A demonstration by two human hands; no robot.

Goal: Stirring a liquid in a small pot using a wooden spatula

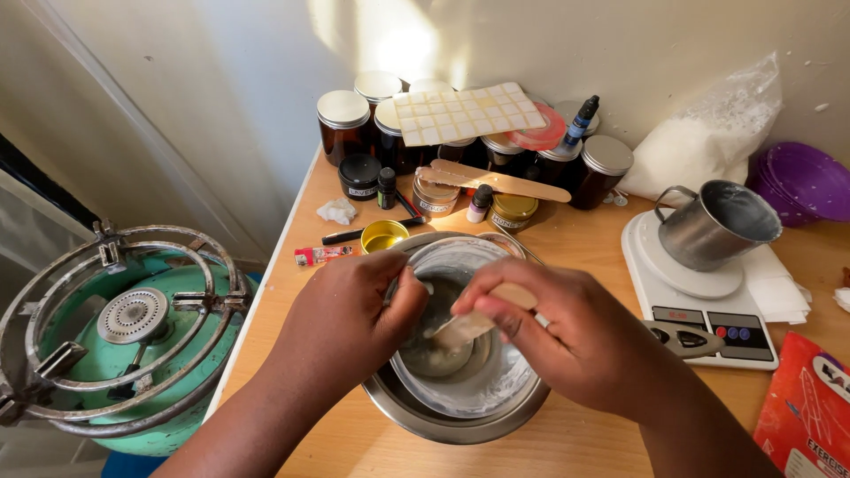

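A steel mixing bowl [460,423] sits on the wooden table [584,443] with a smaller bowl [456,265] nested inside, its inner wall coated with whitish residue. My left hand [350,323] grips the inner bowl's left rim. My right hand [567,332] holds a flat wooden stick [460,332] and presses its smeared end against the inside of the inner bowl.
Amber jars with silver lids [343,124], a white mould tray [467,113], small bottles and tins stand at the back. A white scale [708,305] carrying a steel mug [713,226] is at right. A green gas burner [124,341] sits left of the table.
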